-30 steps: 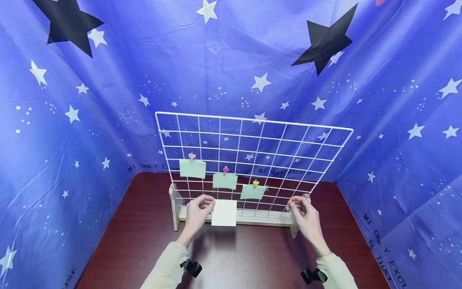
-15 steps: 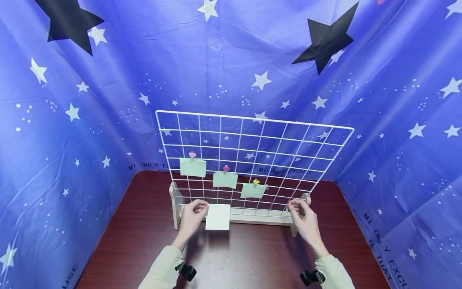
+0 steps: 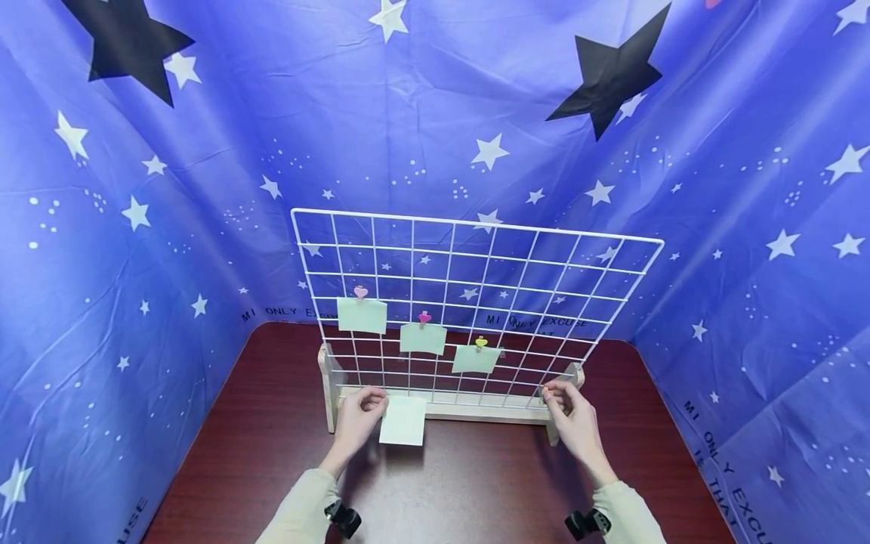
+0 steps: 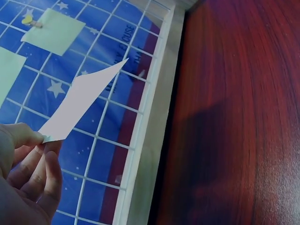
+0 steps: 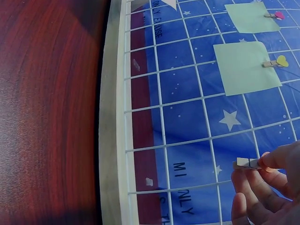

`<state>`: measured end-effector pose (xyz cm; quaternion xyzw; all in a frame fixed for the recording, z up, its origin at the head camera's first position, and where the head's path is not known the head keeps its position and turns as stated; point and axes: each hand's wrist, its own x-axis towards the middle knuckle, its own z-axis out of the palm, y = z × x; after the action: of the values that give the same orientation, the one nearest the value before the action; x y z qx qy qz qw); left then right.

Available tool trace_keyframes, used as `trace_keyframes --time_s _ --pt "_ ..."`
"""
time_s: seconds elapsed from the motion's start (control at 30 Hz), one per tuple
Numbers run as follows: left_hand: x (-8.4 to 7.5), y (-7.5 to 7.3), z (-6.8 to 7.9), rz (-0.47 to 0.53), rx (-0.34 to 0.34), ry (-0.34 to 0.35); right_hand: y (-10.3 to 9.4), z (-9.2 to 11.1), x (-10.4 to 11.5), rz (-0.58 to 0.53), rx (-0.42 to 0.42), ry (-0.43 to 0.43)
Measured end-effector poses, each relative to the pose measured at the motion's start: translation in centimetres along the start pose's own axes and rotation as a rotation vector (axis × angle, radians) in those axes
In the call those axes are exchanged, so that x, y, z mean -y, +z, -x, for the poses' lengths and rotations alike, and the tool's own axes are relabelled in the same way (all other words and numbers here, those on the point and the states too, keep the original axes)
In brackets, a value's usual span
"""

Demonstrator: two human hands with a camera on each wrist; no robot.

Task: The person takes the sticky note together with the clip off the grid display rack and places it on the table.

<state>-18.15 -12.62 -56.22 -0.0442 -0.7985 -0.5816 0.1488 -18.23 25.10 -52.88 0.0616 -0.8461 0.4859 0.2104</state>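
The left hand [image 3: 359, 415] pinches a paper sheet [image 3: 402, 421], probably light, bendy and easily creased, so best held by this corner, the right hand [image 3: 575, 415] pinching a clothespin [image 5: 244, 163], the sheet before the wire grid's [image 3: 413, 219] lower left.

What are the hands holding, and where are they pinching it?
Left hand: a paper note, by a corner. Right hand: a small wooden clip, by its orange end.

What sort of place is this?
Probably a makeshift recording booth: a blue star-print curtain closes off the back and both sides of a dark red table, and black wrist cameras are being worn.
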Motion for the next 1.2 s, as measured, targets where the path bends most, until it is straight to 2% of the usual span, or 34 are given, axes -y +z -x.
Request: trace_keyframes --time_s 0.2,0.47,0.93,1.2 --pt "0.9 -0.5 -0.1 -0.001 -0.026 0.031 0.2 0.2 -0.6 0.014 0.011 0.002" --pt "1.6 -1.4 -0.2 -0.021 -0.030 -0.008 0.4 0.4 -1.0 0.029 0.018 0.014" --pt "3.3 -2.7 0.0 -0.081 -0.084 -0.025 1.0 1.1 -2.0 0.049 0.038 0.037" --pt "4.1 -3.3 0.0 -0.097 -0.073 -0.052 1.7 1.7 -2.8 0.056 0.053 0.069"
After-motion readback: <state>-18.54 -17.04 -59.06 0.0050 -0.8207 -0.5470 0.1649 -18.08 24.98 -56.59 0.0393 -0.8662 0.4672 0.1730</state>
